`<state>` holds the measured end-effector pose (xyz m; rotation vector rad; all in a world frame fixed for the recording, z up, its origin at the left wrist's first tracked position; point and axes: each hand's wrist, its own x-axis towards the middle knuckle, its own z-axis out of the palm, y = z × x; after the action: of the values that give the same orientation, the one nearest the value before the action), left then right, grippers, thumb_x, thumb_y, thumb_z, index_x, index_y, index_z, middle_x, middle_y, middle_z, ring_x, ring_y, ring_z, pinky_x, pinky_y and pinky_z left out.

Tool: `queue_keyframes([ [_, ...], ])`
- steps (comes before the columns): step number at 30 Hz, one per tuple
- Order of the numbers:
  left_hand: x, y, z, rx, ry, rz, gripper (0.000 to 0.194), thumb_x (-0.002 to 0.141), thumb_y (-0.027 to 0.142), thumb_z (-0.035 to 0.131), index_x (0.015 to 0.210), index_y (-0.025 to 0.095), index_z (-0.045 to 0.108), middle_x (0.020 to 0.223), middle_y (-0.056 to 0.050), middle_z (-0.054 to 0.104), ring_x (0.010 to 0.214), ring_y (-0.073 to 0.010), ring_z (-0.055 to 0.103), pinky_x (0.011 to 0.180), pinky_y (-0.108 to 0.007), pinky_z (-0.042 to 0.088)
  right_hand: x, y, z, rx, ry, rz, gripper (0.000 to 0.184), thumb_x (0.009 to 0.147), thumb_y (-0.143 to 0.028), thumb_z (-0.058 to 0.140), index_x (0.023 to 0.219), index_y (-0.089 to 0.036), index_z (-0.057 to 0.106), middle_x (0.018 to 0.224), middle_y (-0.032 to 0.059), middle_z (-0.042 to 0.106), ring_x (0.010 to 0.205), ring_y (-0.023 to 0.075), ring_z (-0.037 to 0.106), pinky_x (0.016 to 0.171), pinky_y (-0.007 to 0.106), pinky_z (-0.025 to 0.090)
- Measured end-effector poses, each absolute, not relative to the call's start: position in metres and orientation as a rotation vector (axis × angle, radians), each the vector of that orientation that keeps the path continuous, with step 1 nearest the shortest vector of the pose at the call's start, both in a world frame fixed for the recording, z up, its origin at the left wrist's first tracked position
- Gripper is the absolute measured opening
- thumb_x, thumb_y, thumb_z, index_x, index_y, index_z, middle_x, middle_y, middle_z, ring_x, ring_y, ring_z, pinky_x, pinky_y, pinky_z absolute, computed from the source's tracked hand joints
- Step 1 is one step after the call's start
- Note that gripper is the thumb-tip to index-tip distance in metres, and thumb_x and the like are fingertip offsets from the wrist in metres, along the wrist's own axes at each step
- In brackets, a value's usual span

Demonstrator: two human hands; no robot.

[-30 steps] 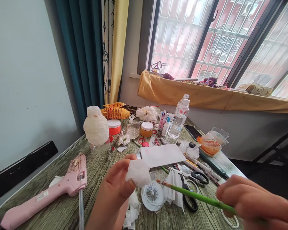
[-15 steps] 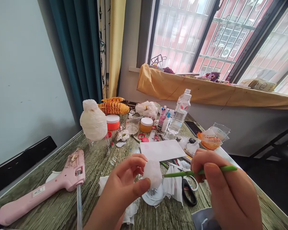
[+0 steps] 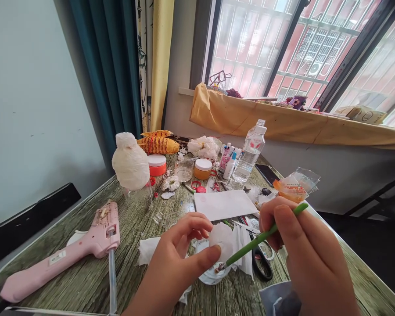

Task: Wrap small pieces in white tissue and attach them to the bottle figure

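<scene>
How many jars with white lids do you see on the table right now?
2: an orange jar and, to its right, an amber jar, both toward the far end of the wood-patterned table. Others may be hidden among the clutter.

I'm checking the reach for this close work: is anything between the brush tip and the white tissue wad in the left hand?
Nothing visible stands in the way. The tip of the green-handled brush in the right hand sits right at the lower edge of the tissue wad, pinched by the left hand, with no object between them.
</scene>
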<state>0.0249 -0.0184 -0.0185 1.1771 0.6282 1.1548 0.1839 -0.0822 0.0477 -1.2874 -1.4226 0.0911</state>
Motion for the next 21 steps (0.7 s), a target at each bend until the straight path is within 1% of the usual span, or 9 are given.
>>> queue_keyframes([
  [4, 0.026, -0.021, -0.017, 1.112, 0.697, 1.171, 0.026, 0.06, 0.041, 0.088, 0.075, 0.026, 0.074, 0.092, -0.001, 0.063, 0.088, -0.0198, 0.058, 0.08, -0.027, 0.044, 0.19, -0.079, 0.045, -1.296, -1.389, 0.205, 0.044, 0.104, -0.044, 0.045, 0.068, -0.021, 0.055, 0.06, -0.0029, 0.048, 0.05, 0.0106, 0.044, 0.042, 0.021, 0.033],
  [11, 0.034, -0.025, -0.017, 1.091, 0.769, 1.298, 0.027, 0.06, 0.042, 0.087, 0.075, 0.025, 0.073, 0.088, -0.001, 0.063, 0.089, -0.0209, 0.056, 0.083, -0.03, 0.043, 0.19, -0.076, 0.042, -1.249, -1.401, 0.206, 0.044, 0.105, -0.041, 0.042, 0.068, -0.021, 0.055, 0.058, -0.0032, 0.049, 0.049, 0.0095, 0.045, 0.043, 0.02, 0.034],
  [14, 0.036, -0.027, -0.018, 1.07, 0.779, 1.296, 0.029, 0.059, 0.043, 0.088, 0.076, 0.024, 0.073, 0.089, -0.001, 0.063, 0.09, -0.0208, 0.056, 0.086, -0.032, 0.042, 0.189, -0.074, 0.041, -1.227, -1.44, 0.23, 0.043, 0.106, -0.04, 0.041, 0.07, -0.021, 0.055, 0.056, -0.0043, 0.05, 0.048, 0.009, 0.047, 0.045, 0.018, 0.036],
  [18, 0.038, -0.029, -0.017, 1.004, 0.817, 1.265, 0.035, 0.06, 0.046, 0.087, 0.081, 0.024, 0.071, 0.088, -0.001, 0.064, 0.094, -0.0228, 0.057, 0.09, -0.036, 0.041, 0.185, -0.073, 0.039, -1.201, -1.485, 0.218, 0.042, 0.105, -0.04, 0.041, 0.071, -0.021, 0.056, 0.055, -0.0047, 0.052, 0.049, 0.0089, 0.05, 0.047, 0.017, 0.04],
  [21, 0.038, -0.027, -0.013, 0.923, 0.812, 1.255, 0.043, 0.054, 0.049, 0.089, 0.082, 0.023, 0.07, 0.083, -0.001, 0.065, 0.092, -0.0232, 0.059, 0.088, -0.036, 0.043, 0.183, -0.072, 0.036, -1.176, -1.453, 0.214, 0.04, 0.105, -0.039, 0.042, 0.073, -0.021, 0.058, 0.057, -0.0044, 0.055, 0.052, 0.0089, 0.053, 0.049, 0.016, 0.043],
])
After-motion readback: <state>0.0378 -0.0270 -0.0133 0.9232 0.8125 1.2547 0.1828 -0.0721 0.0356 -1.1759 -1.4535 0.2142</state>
